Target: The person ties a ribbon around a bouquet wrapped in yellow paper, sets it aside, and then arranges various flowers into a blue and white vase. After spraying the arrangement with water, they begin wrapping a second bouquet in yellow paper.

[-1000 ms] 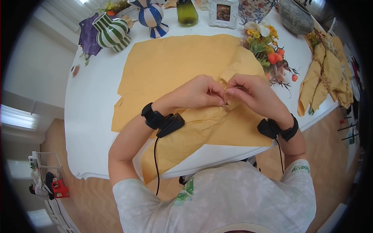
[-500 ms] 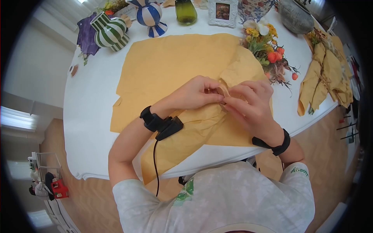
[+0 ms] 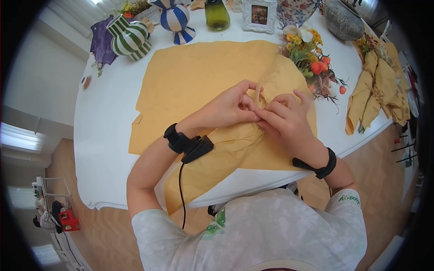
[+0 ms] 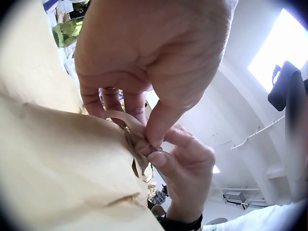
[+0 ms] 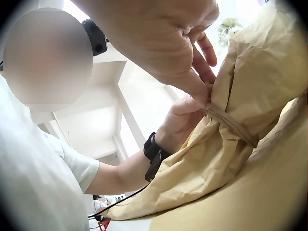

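Note:
A bundle wrapped in yellow-brown paper (image 5: 187, 168) lies on a flat sheet of the same paper (image 3: 194, 72). Around its gathered waist runs a pale tan ribbon (image 5: 233, 129). My left hand (image 3: 228, 106) pinches the ribbon at the waist between thumb and fingers, and a loop of it rises beside these fingers. From the other side, my right hand (image 3: 289, 122) pinches at the same spot with thumb and index finger, the other fingers spread. Both sets of fingertips meet at the tie, as the left wrist view shows. The knot itself is partly hidden behind them.
Artificial flowers (image 3: 316, 63) lie right of the sheet. A second paper-wrapped bouquet (image 3: 379, 86) rests at the right table edge. Along the back stand a green-striped vase (image 3: 129, 38), a blue-striped vase (image 3: 175, 20), a green glass vase (image 3: 217, 16), a white picture frame (image 3: 259, 17) and a grey pot (image 3: 344, 22).
My right hand has turned and spread its outer fingers, keeping its fingertips at the tie. A ribbon loop now stands up by my left fingers. The bundle has stayed in place.

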Demonstrator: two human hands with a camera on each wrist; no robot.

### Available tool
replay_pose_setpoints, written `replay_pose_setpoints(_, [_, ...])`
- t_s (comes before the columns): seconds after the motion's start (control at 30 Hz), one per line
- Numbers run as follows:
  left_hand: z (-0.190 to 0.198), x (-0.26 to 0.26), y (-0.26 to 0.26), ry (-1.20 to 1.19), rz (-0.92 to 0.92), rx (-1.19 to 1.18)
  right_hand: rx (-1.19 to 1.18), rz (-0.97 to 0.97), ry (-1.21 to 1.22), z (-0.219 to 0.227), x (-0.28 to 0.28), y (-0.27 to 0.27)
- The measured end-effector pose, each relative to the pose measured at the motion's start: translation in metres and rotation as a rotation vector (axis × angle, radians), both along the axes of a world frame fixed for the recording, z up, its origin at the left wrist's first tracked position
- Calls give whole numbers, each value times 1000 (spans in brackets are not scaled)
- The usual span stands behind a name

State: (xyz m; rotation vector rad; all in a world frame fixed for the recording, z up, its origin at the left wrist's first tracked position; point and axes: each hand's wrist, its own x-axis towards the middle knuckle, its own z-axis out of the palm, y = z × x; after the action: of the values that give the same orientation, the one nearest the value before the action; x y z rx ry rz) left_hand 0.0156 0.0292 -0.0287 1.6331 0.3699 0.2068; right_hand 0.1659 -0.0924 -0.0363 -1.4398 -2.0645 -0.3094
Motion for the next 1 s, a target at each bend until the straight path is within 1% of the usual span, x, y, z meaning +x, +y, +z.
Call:
replay_pose_setpoints(0.03, [1, 0, -1, 20, 23, 26, -1, 1, 0, -1, 0, 1])
replay_pose_setpoints(0.17, [0, -2, -1, 6, 18, 50, -16, 1, 30, 0, 1, 3])
replay_pose_setpoints(0.27, [0, -5, -5, -11, 20, 114, -27, -10, 41, 2, 0, 1])
replay_pose_setpoints(0.33, [2, -6, -11, -2, 106, 196, -32, -19, 44, 1, -1, 0])
replay_pose_setpoints(0.37, [2, -6, -14, -1, 106, 194, -40, -32, 58, 0, -2, 0])
replay_pose_setpoints(0.43, [0, -6, -19, 7, 172, 367, -49, -43, 73, -2, -4, -1])
replay_pose_setpoints(0.47, [0, -6, -22, 7, 174, 366, -40, -67, 88, -3, -5, -1])
replay_pose_setpoints(0.53, [0, -6, -27, -21, 221, 534, -31, -90, 101, -2, -6, -1])
replay_pose_setpoints(0.57, [-2, -5, -26, -21, 222, 533, -55, -91, 118, -1, -6, -2])
replay_pose_setpoints(0.63, [-7, -6, -25, -90, 240, 617, -79, -92, 134, 0, -5, -3])
replay_pose_setpoints(0.67, [-7, -6, -25, -90, 239, 616, -137, -47, 179, 0, -3, -3])
replay_pose_setpoints(0.7, [-6, -5, -25, -126, 256, 735, -194, -2, 223, -1, -1, -3])
replay_pose_setpoints(0.73, [-6, -5, -25, -163, 272, 854, -194, -3, 222, -1, 1, -3])
replay_pose_setpoints(0.8, [-5, -6, -24, -181, 278, 896, -285, 54, 342, -2, 3, -1])
replay_pose_setpoints(0.83, [-5, -6, -24, -198, 284, 938, -285, 55, 342, -1, 2, -1])
replay_pose_setpoints(0.87, [-5, -6, -23, -197, 285, 938, -289, 25, 430, -1, 2, -2])
replay_pose_setpoints(0.9, [-5, -6, -23, -203, 315, 993, -292, -4, 519, -1, 1, -2])
replay_pose_setpoints(0.93, [-4, -5, -23, -209, 344, 1046, -292, -3, 519, 0, 1, -2])
replay_pose_setpoints(1.0, [-4, -6, -23, -203, 370, 1060, -433, -39, 641, 5, 2, -1])
